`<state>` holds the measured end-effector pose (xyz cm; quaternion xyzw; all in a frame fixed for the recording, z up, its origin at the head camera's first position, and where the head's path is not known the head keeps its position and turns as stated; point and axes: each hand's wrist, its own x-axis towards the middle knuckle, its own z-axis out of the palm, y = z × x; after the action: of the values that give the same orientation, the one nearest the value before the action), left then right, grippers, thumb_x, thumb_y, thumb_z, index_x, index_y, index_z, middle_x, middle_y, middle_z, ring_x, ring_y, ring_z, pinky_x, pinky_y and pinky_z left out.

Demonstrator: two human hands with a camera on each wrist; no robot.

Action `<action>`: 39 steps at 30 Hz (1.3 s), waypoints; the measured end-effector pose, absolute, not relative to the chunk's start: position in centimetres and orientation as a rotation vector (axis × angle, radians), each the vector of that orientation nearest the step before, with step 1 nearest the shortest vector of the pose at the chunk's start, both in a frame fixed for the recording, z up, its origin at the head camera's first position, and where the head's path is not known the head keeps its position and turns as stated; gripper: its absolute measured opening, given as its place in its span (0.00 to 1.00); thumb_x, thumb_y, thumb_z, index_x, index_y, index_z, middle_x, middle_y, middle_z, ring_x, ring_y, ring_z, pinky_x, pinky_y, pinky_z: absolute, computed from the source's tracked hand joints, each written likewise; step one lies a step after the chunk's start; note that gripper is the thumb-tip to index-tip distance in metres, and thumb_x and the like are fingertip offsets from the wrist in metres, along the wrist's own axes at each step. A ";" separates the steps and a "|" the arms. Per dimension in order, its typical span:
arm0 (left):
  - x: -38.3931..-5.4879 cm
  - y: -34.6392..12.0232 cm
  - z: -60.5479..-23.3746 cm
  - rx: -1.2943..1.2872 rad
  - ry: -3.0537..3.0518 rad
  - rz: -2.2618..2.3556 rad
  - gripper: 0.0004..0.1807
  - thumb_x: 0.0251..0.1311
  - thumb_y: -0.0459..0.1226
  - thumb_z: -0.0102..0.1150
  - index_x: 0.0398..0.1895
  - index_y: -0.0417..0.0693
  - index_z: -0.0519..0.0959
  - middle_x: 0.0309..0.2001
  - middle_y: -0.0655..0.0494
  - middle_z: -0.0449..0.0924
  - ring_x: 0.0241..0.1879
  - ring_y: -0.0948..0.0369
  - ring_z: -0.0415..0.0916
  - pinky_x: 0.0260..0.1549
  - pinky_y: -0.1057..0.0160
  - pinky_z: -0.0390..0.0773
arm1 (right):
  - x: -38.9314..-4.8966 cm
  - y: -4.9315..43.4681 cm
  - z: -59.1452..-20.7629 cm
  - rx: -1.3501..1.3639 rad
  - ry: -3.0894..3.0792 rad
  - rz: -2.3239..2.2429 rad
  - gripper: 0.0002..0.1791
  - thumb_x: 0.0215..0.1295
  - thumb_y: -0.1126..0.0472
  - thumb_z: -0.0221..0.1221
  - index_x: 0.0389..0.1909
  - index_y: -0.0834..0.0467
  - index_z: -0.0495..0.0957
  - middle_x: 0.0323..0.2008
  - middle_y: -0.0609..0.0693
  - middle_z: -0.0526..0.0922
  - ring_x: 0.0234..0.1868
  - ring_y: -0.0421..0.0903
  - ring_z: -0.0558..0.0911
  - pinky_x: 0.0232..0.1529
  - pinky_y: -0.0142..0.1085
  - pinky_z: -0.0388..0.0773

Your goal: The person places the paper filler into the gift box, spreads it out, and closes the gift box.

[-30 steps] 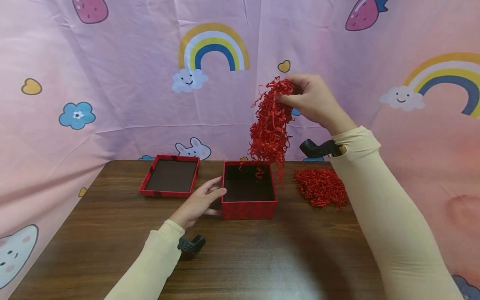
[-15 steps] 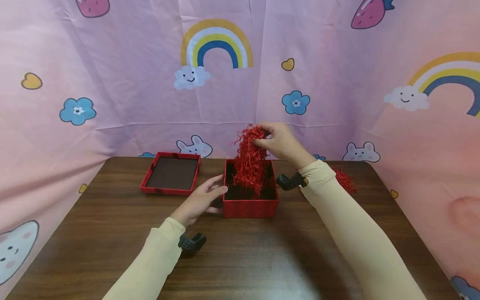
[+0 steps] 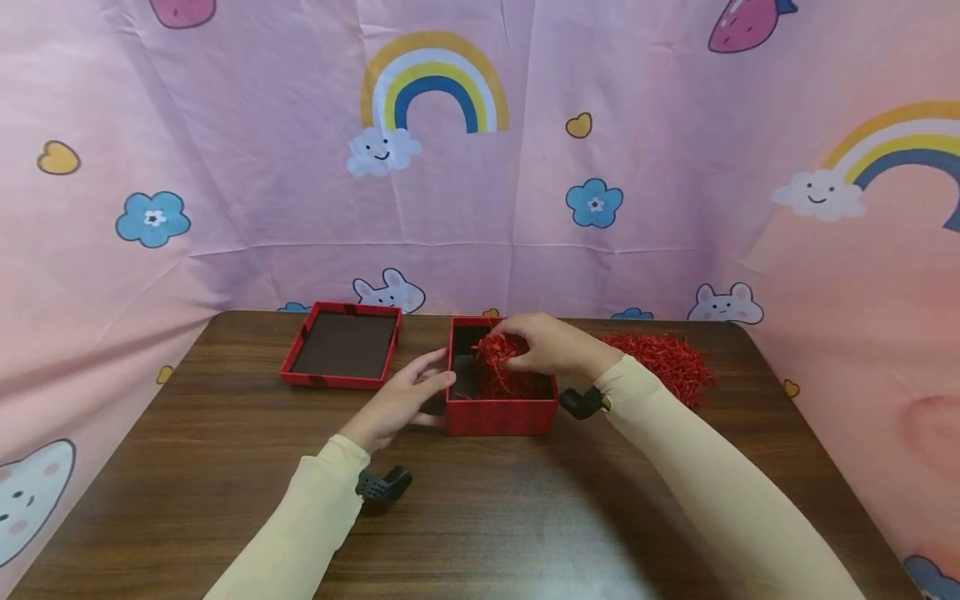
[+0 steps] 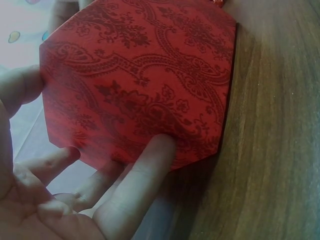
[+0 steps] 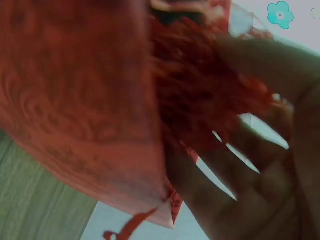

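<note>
In the head view, a red patterned gift box [image 3: 501, 418] stands uncovered on the wooden table. My left hand [image 3: 405, 398] rests against its left wall, thumb at the rim; the left wrist view shows outstretched fingers [image 4: 145, 185] touching the patterned side. Over the box's opening, my right hand [image 3: 551, 346] holds a clump of red shredded paper [image 3: 497, 354], its lower part down inside the box. Blurred in the right wrist view, the red strands lie between thumb and fingers, with one strand hanging over the rim.
The box lid [image 3: 345, 346] lies inner side up to the left, its dark lining showing. To the right is a pile of red shredded paper [image 3: 667, 367], partly behind the right sleeve. A printed pink cloth [image 3: 300, 167] hangs behind the table [image 3: 465, 517].
My right hand has moved down and left, lowering the shredded paper from above the box into it. The left hand has stayed at the box's side.
</note>
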<state>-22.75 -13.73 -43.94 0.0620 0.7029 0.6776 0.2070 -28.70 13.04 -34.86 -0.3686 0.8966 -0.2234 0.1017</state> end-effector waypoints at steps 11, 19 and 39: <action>-22.8 -13.8 -43.9 0.172 1.957 1.888 0.41 0.73 0.51 0.60 0.82 0.56 0.54 0.77 0.39 0.59 0.75 0.41 0.61 0.51 0.43 0.85 | -28.1 12.9 -35.7 -1.271 2.617 -0.721 0.19 0.70 0.55 0.68 0.59 0.54 0.83 0.58 0.48 0.83 0.61 0.47 0.80 0.66 0.47 0.77; -22.8 -13.9 -44.1 0.182 1.969 1.881 0.41 0.73 0.52 0.60 0.82 0.56 0.54 0.76 0.39 0.60 0.74 0.41 0.63 0.51 0.43 0.85 | -27.9 10.0 -37.9 -1.256 2.474 -0.429 0.15 0.75 0.58 0.62 0.58 0.57 0.84 0.54 0.49 0.86 0.59 0.46 0.82 0.65 0.43 0.77; -22.2 -13.1 -43.4 0.152 1.886 1.868 0.41 0.75 0.48 0.57 0.83 0.55 0.50 0.74 0.39 0.61 0.75 0.42 0.60 0.43 0.43 0.88 | -27.2 9.1 -37.6 -0.920 2.551 -0.262 0.26 0.77 0.51 0.58 0.69 0.59 0.74 0.67 0.56 0.77 0.70 0.53 0.74 0.73 0.49 0.69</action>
<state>-22.16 -13.06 -43.39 0.0556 0.6888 0.6821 0.2390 -27.18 9.14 -37.57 -0.3304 0.9160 -0.0942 0.2070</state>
